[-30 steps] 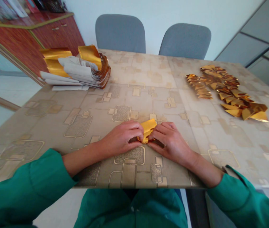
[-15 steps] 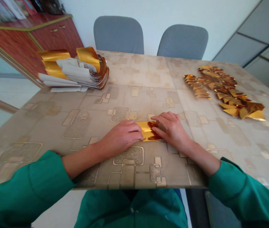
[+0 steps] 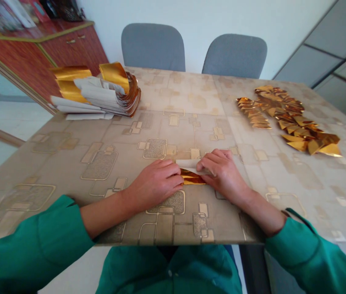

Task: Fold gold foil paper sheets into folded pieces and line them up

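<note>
A small sheet of gold foil paper [image 3: 191,178] lies on the table between my hands, its far edge folded over so that a white backing strip shows on top. My left hand [image 3: 160,179] is closed on the sheet's left end, fingers bent and pressed down. At the right end, my right hand [image 3: 220,171] pinches the folded flap between thumb and fingers. Part of the sheet is hidden beneath the fingers of both hands.
A thick stack of gold and white paper [image 3: 108,96] stands at the table's back left. Rows of folded gold foil pieces [image 3: 286,108] lie at the right. Two grey chairs [image 3: 153,47] stand behind the patterned table [image 3: 124,134].
The sheet's far side has been folded over toward me, so its white back now shows where gold was. My right hand has turned inward slightly; the left has barely moved.
</note>
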`<state>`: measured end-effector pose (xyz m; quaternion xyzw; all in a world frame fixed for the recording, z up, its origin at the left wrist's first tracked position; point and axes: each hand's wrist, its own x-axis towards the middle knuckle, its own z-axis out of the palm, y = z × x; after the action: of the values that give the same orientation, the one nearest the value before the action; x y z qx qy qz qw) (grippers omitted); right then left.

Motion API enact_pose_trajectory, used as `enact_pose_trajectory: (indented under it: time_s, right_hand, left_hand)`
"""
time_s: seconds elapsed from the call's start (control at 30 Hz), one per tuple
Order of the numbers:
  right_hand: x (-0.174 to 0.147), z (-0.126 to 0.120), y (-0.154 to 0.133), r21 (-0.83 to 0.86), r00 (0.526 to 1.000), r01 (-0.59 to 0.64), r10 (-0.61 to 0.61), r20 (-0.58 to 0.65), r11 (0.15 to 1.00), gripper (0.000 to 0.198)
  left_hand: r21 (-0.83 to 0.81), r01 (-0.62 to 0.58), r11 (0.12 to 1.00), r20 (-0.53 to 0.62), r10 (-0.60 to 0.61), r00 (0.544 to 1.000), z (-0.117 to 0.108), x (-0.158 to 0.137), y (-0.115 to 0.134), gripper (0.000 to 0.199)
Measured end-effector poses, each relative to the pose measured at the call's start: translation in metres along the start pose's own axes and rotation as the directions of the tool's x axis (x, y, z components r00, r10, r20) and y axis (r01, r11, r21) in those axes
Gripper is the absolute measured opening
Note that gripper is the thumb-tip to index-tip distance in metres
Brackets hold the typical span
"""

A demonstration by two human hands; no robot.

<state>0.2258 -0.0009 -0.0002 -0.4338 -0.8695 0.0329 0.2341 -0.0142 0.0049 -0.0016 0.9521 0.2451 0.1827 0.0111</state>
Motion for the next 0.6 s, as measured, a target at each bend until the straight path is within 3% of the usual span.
enact_pose_trajectory:
  time_s: [0.13,0.27,0.33,0.43,0.6]
  right_hand:
    - [-0.004,0.001,-0.004,0.018,1.000,-0.010,0.010,0.017,1.000,0.010]
    - [-0.005,0.002,-0.004,0.035,1.000,-0.010,0.010,0.014,0.999,0.004]
    - [-0.005,0.001,-0.004,0.045,1.000,0.007,-0.006,-0.014,0.999,0.006]
    - [-0.005,-0.001,-0.006,0.069,0.998,0.032,-0.029,-0.052,0.997,0.007]
    - [-0.009,-0.002,-0.009,0.060,0.995,0.086,-0.082,-0.061,0.995,0.013]
  left_hand:
    - [0.045,0.053,0.998,-0.041,-0.051,0.998,-0.002,0.001,0.003,0.023]
    - [-0.043,0.165,0.985,-0.105,-0.168,0.980,-0.002,0.000,0.002,0.022]
    - [-0.085,0.203,0.975,-0.134,-0.213,0.968,0.000,0.000,0.000,0.036]
    - [-0.144,0.205,0.968,-0.055,-0.215,0.975,0.004,0.001,-0.002,0.065]
    - [-0.168,0.171,0.971,0.070,-0.161,0.984,0.008,0.002,-0.005,0.049]
